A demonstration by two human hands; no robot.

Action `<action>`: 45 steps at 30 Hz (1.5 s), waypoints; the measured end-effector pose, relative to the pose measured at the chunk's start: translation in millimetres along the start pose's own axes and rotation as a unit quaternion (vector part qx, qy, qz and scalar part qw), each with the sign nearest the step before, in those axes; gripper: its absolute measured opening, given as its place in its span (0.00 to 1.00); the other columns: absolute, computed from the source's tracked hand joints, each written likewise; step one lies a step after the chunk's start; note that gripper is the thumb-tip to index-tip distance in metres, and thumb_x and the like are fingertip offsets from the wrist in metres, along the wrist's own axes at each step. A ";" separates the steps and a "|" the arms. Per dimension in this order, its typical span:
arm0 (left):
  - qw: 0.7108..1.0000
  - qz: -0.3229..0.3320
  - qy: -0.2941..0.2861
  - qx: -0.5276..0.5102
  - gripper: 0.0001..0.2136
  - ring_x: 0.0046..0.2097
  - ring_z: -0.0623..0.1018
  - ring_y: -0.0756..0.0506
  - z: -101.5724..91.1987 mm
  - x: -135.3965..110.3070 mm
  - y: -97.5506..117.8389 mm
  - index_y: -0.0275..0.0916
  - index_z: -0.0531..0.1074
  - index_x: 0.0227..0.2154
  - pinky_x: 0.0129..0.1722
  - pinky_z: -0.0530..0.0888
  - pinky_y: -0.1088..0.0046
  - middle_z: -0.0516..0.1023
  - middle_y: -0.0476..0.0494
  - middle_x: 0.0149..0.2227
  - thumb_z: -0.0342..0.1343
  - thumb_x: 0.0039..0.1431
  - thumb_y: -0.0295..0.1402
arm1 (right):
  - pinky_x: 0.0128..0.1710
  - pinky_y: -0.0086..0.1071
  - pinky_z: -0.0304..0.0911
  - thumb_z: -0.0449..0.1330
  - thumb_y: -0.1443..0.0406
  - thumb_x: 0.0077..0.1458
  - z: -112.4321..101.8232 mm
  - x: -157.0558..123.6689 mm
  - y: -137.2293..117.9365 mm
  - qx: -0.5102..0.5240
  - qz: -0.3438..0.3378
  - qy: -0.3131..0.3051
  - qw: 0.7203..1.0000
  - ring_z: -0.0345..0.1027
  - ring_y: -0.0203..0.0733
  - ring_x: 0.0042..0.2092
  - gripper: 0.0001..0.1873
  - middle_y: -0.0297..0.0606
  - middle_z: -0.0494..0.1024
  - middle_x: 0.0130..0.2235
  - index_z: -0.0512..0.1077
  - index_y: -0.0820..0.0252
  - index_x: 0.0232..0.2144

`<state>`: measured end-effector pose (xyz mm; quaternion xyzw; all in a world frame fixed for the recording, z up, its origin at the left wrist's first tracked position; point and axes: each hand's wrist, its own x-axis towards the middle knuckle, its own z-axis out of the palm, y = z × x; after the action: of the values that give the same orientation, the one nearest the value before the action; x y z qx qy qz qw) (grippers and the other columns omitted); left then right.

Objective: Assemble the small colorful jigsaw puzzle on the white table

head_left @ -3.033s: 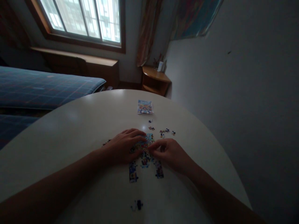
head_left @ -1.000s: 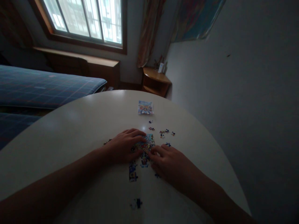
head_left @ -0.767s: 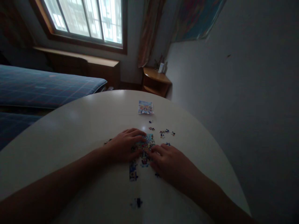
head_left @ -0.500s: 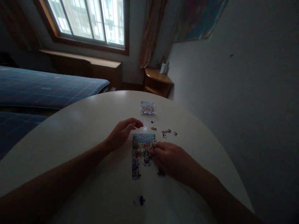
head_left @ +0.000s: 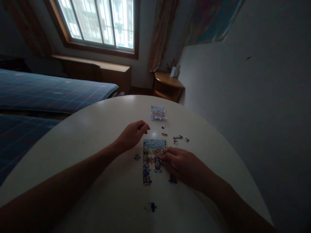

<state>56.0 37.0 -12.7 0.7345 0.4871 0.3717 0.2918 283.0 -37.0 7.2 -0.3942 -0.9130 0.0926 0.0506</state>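
Note:
A partly joined colourful jigsaw puzzle [head_left: 152, 153] lies on the round white table [head_left: 97, 129]. My left hand [head_left: 132, 134] is raised just above the table, left of the puzzle's top edge, fingers loosely curled with nothing seen in them. My right hand [head_left: 181, 165] rests on the puzzle's right side, fingertips pressing down on the pieces, fingers bent. One loose piece [head_left: 137, 157] lies just left of the puzzle, another dark piece [head_left: 151, 207] nearer me.
A small picture card [head_left: 157, 113] lies farther back. Several loose pieces [head_left: 179, 139] are scattered right of the puzzle's top. A bed with a blue checked cover [head_left: 48, 92] is at the left, a wooden corner shelf [head_left: 168, 84] behind, a wall close on the right.
My left hand lifted off the puzzle and drew back to the left, uncovering its top half. My right hand stays pressed on the puzzle's right side. The view shifted slightly.

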 end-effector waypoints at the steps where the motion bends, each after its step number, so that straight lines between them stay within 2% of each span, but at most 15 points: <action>1: 0.999 -0.007 -0.022 0.047 0.14 0.30 0.74 0.47 -6.9 0.3 1.4 0.36 0.74 0.33 0.31 0.69 0.71 0.78 0.43 0.31 0.48 0.64 0.39 | 0.38 0.33 0.65 0.56 0.68 0.64 -0.2 0.0 0.0 0.002 0.000 0.000 1.000 0.71 0.40 0.38 0.07 0.41 0.76 0.39 0.74 0.62 0.37; 2: 0.994 -0.008 -0.062 0.091 0.14 0.29 0.74 0.47 -14.3 0.1 2.9 0.36 0.74 0.33 0.29 0.68 0.72 0.78 0.44 0.29 0.50 0.63 0.40 | 0.38 0.33 0.65 0.55 0.68 0.64 -0.4 -0.1 0.1 0.004 -0.001 0.000 1.000 0.71 0.39 0.38 0.07 0.41 0.76 0.39 0.74 0.62 0.38; 5: 0.953 -0.014 -0.247 0.173 0.10 0.25 0.73 0.49 -35.3 -4.5 7.6 0.38 0.77 0.33 0.24 0.64 0.75 0.79 0.46 0.27 0.54 0.60 0.38 | 0.37 0.32 0.65 0.55 0.68 0.64 -1.2 -0.1 0.0 0.008 -0.005 0.002 1.000 0.70 0.38 0.37 0.08 0.40 0.76 0.39 0.75 0.61 0.38; 7: 0.928 0.001 -0.305 0.215 0.08 0.26 0.75 0.49 -44.0 -9.7 10.9 0.40 0.78 0.34 0.24 0.63 0.75 0.80 0.47 0.29 0.58 0.55 0.37 | 0.37 0.32 0.65 0.55 0.68 0.64 -1.7 -0.2 0.5 0.010 -0.003 -0.002 1.000 0.71 0.38 0.37 0.08 0.40 0.76 0.39 0.75 0.61 0.38; 9: 0.915 0.006 -0.329 0.232 0.08 0.27 0.76 0.48 -46.9 -15.0 14.0 0.42 0.78 0.35 0.24 0.63 0.76 0.80 0.48 0.30 0.62 0.51 0.36 | 0.38 0.32 0.66 0.54 0.68 0.64 -1.9 -0.6 1.8 0.018 -0.005 -0.003 1.000 0.71 0.39 0.38 0.09 0.41 0.77 0.40 0.75 0.61 0.39; 14: 0.906 0.001 -0.312 0.287 0.08 0.28 0.75 0.45 -39.4 -24.2 20.6 0.43 0.77 0.30 0.26 0.64 0.74 0.79 0.48 0.30 0.66 0.45 0.32 | 0.42 0.33 0.68 0.54 0.67 0.65 -1.3 -2.3 6.5 0.044 -0.012 -0.007 0.999 0.72 0.39 0.41 0.10 0.41 0.77 0.43 0.76 0.59 0.43; 20: 0.888 -0.025 -0.326 0.324 0.05 0.32 0.77 0.42 -34.0 -27.5 29.5 0.42 0.77 0.30 0.28 0.65 0.71 0.80 0.45 0.32 0.64 0.48 0.32 | 0.43 0.33 0.68 0.54 0.68 0.64 -3.1 -2.3 7.1 0.071 -0.015 0.000 0.997 0.73 0.38 0.41 0.11 0.41 0.77 0.44 0.76 0.59 0.43; 25: 0.885 -0.026 -0.322 0.335 0.05 0.32 0.77 0.41 -33.7 -30.3 33.2 0.41 0.76 0.29 0.28 0.66 0.70 0.80 0.44 0.32 0.64 0.48 0.29 | 0.42 0.32 0.68 0.56 0.68 0.64 -4.8 -1.5 5.2 0.066 -0.004 -0.007 0.998 0.73 0.38 0.41 0.10 0.42 0.77 0.44 0.76 0.60 0.42; 29: 0.895 -0.002 -0.320 0.312 0.06 0.29 0.75 0.44 -36.0 -30.6 31.5 0.41 0.75 0.29 0.26 0.63 0.73 0.79 0.46 0.30 0.65 0.47 0.28 | 0.41 0.32 0.67 0.56 0.68 0.64 -3.6 -1.7 5.8 0.059 -0.007 -0.009 0.998 0.73 0.38 0.41 0.09 0.42 0.77 0.43 0.76 0.61 0.42; 32: 0.899 0.030 -0.363 0.244 0.02 0.29 0.76 0.47 -35.9 -29.2 34.0 0.41 0.76 0.31 0.26 0.64 0.74 0.79 0.48 0.30 0.61 0.53 0.28 | 0.40 0.33 0.68 0.56 0.68 0.64 -2.4 -1.7 6.7 0.052 -0.008 -0.004 0.999 0.73 0.39 0.40 0.09 0.41 0.77 0.43 0.77 0.61 0.42; 35: 0.899 0.053 -0.402 0.165 0.04 0.33 0.77 0.48 -28.9 -30.0 39.8 0.42 0.77 0.34 0.30 0.67 0.75 0.80 0.49 0.33 0.58 0.59 0.30 | 0.40 0.34 0.68 0.56 0.67 0.64 -2.3 -1.8 7.7 0.053 -0.003 -0.002 0.999 0.73 0.40 0.40 0.10 0.42 0.77 0.42 0.77 0.61 0.41; 40: 0.903 0.088 -0.400 0.129 0.06 0.32 0.76 0.50 -7.9 -37.4 49.3 0.41 0.77 0.35 0.31 0.66 0.75 0.80 0.50 0.32 0.55 0.62 0.29 | 0.43 0.35 0.68 0.63 0.65 0.59 -2.7 -3.4 10.8 0.072 -0.023 0.002 0.997 0.73 0.42 0.43 0.10 0.41 0.77 0.46 0.76 0.57 0.44; 43: 0.904 0.098 -0.389 0.145 0.05 0.32 0.77 0.49 -0.3 -40.1 51.2 0.42 0.76 0.35 0.30 0.66 0.74 0.80 0.50 0.32 0.56 0.61 0.27 | 0.47 0.40 0.67 0.67 0.63 0.55 0.0 -3.3 11.7 0.059 -0.041 0.014 0.997 0.71 0.46 0.48 0.16 0.41 0.76 0.48 0.75 0.53 0.47; 45: 0.908 0.099 -0.370 0.168 0.04 0.32 0.77 0.48 1.5 -40.2 49.5 0.42 0.77 0.35 0.30 0.66 0.73 0.80 0.50 0.32 0.58 0.60 0.27 | 0.48 0.42 0.66 0.67 0.62 0.56 4.1 -1.8 11.4 0.049 -0.043 0.023 0.998 0.70 0.47 0.48 0.15 0.40 0.77 0.48 0.75 0.52 0.47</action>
<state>71.9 -18.1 15.0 0.9018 0.3244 0.0126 0.2854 291.7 -31.2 0.8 -0.3538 -0.9220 0.1258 0.0945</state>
